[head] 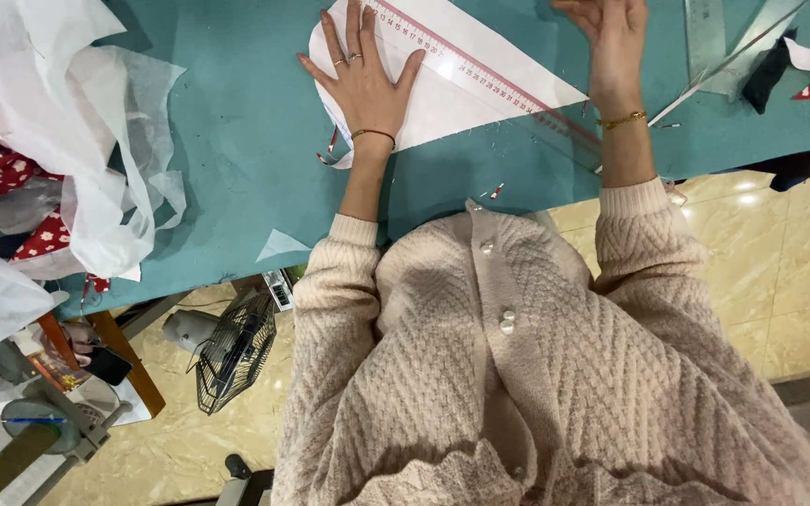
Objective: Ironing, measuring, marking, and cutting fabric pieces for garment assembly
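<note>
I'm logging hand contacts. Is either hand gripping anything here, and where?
Nothing is gripped. The left hand lies flat, fingers spread, on the white paper near its left end. The right hand rests open by the clear ruler.

cardigan (555,375): beige chevron knit, pearl buttons | sleeves pushed up | left hand (365,80): rings, bracelet | right wrist: gold bracelet

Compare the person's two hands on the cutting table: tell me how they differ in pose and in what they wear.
The left hand lies flat with fingers spread, pressing the white paper pattern piece; the right hand is loosely curled near the clear ruler. The left hand wears rings and a thin bracelet; the right hand shows a gold chain bracelet and no visible rings. Both emerge from pushed-up beige knit sleeves.
</note>
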